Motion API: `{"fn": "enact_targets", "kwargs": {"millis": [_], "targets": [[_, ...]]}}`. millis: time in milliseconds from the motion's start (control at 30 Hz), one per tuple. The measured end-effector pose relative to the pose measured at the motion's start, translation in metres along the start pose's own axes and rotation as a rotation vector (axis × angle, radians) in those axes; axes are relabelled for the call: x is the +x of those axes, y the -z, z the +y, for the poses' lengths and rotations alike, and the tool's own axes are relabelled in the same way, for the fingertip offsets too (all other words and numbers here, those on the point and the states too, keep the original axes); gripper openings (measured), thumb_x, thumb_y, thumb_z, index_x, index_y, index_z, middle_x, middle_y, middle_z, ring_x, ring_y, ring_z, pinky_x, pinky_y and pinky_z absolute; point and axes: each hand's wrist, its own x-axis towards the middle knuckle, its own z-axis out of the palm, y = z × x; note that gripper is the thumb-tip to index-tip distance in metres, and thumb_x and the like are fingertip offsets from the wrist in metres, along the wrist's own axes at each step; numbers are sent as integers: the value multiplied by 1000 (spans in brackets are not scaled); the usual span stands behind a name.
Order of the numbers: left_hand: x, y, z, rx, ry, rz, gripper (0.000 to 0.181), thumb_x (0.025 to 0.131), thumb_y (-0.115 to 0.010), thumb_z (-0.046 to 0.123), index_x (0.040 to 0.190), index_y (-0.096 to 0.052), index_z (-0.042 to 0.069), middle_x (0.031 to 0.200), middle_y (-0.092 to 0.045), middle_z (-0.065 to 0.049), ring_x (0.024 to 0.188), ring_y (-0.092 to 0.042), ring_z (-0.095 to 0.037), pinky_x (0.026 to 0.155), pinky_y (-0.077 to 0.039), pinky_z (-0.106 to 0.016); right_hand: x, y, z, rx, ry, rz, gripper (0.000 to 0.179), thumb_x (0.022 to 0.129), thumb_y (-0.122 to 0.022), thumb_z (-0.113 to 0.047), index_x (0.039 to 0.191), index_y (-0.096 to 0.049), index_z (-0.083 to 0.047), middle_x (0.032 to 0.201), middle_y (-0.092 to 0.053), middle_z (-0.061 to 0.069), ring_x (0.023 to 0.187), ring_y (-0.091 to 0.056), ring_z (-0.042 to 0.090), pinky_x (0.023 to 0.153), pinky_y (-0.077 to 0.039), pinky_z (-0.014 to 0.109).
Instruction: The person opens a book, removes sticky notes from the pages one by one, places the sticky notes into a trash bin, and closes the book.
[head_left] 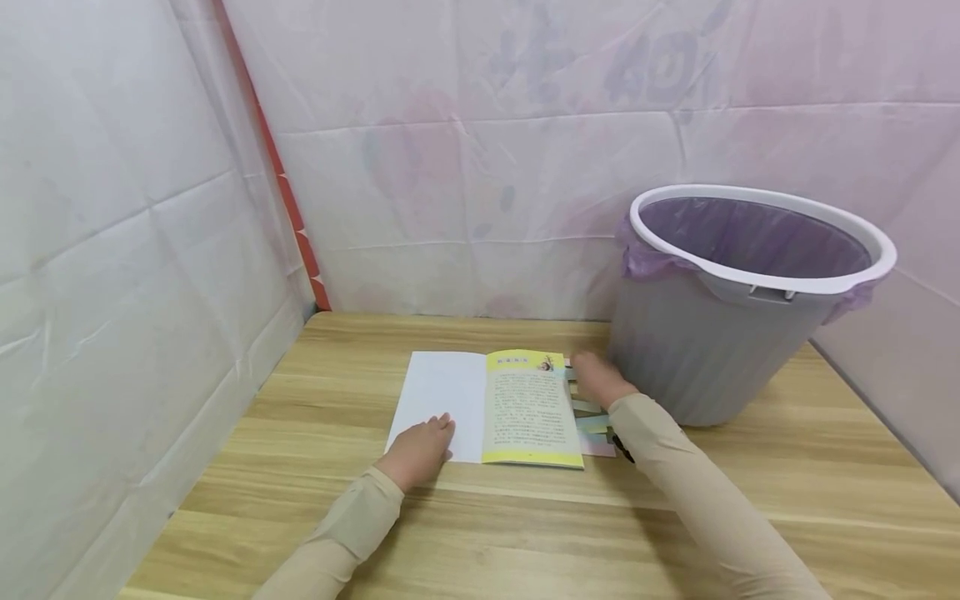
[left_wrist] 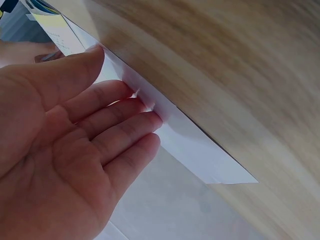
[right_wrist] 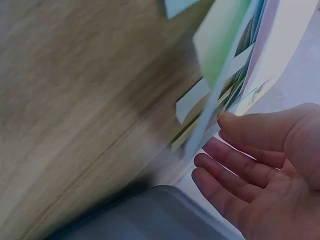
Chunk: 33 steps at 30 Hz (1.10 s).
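Desk (head_left: 300, 467): wood-grain top, carrying everything noted. Grey bin (head_left: 690, 350), lined with lilac plastic, stood at 2 o'clock from the booklet (head_left: 528, 417). Booklet lay spread flat mid-desk, white page (head_left: 446, 383) toward 9 o'clock, yellow-bordered print toward 3.

Left grip (head_left: 420, 450), at 8 o'clock on the booklet: released, fingers extended, resting on the white page. Right grip (head_left: 598, 379), at 2 o'clock, blurred, just beside the printed edge. Coloured tabs (head_left: 592, 423) jutted out between 2 and 4 o'clock. My right thumb and fingertips were close about one pale-blue strip (right_wrist: 202, 130); could not tell whether they pinched it.

Technique, my judgement: isolate a single strip, take it near the page edge, keep pressure light against creasing, and bear down with the left nearer the fold so the booklet could not slide.
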Motion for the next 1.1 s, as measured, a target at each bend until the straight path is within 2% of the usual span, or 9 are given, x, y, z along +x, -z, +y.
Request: {"fn": "enact_targets", "kwargs": {"millis": [100,300,400,533,667,800,967,1100], "targets": [[0,1,0,3,4,-3,43,92,-63,17,128,-56,-5,136,-54,-18,122,-54,-33,101,-43,-41,-2,0,2,15,-4,19,16,85,-60,12,100,-61,9,88,-60,17,75,-57,24,68,-53,37],[0,5,0,-14,7,-13,42,93,-62,16,128,-55,-6,136,-53,-19,124,-52,-34,103,-42,-42,-7,-1,2,40,28,76,32,82,-63,16,112,-61,7,102,-60,19,93,-60,31,81,-52,40],[-1,6,1,-21,6,-10,42,92,-63,15,128,-56,-6,136,-53,-20,123,-53,-34,103,-42,-42,-10,-3,3,16,94,137,33,80,-63,18,110,-61,3,101,-59,17,95,-57,31,83,-51,41],[-3,7,1,-26,5,-4,42,92,-64,14,127,-56,-6,135,-54,-21,123,-53,-34,102,-42,-42,-12,-5,5,-83,214,246,25,81,-65,16,100,-62,1,92,-59,13,87,-55,29,77,-50,40],[-5,8,0,-36,6,-6,42,91,-64,14,127,-56,-7,135,-54,-21,122,-54,-34,102,-42,-43,-13,-6,5,-173,272,316,19,79,-69,13,94,-66,4,87,-59,12,81,-55,27,74,-52,38],[-7,9,-2,-53,-4,-11,41,91,-64,13,126,-56,-7,134,-54,-21,122,-54,-35,102,-42,-43,-15,-4,4,-198,280,303,21,77,-71,14,96,-65,7,91,-59,14,85,-55,28,76,-52,37],[-10,9,-5,-60,-29,-22,41,91,-65,12,126,-56,-8,134,-54,-22,121,-54,-35,101,-43,-43,-17,-4,5,-218,290,272,22,81,-68,13,102,-62,8,98,-57,17,89,-54,29,75,-52,34],[-10,9,-5,-62,-39,-27,41,91,-64,12,126,-56,-8,135,-53,-22,121,-55,-35,101,-43,-42,-19,-5,6,-264,309,290,23,82,-68,11,104,-62,8,100,-58,17,91,-54,29,78,-52,34]]}}
